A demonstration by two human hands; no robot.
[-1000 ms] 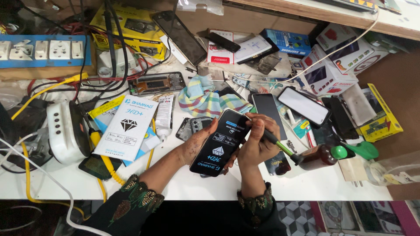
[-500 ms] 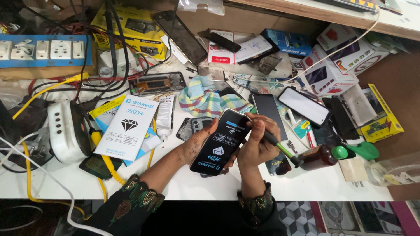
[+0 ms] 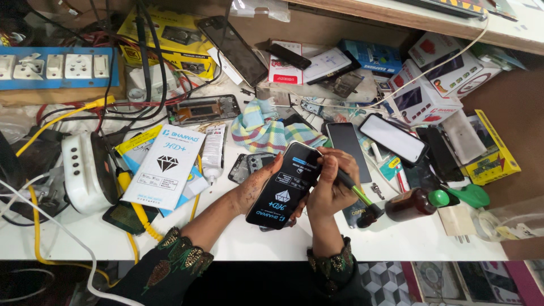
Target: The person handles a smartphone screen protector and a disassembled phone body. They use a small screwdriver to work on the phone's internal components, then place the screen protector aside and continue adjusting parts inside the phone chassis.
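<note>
Overhead, both hands [image 3: 294, 190] around black phone [image 3: 285, 186].

Two hands [image 3: 258, 184] [image 3: 331, 190], one phone [image 3: 286, 186]

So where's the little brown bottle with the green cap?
In the head view, the brown bottle lies on the white table, right of the right hand, beside the green-handled tool.

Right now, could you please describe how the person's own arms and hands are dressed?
Both arms wear dark, nearly black sleeves pushed partway up the forearms. The left sleeve has a cuff embroidered in gold, green and reddish motifs; the right sleeve carries a similar gold-patterned cuff. The left hand and right hand are bare: no gloves, and no rings or watch visible.
</note>
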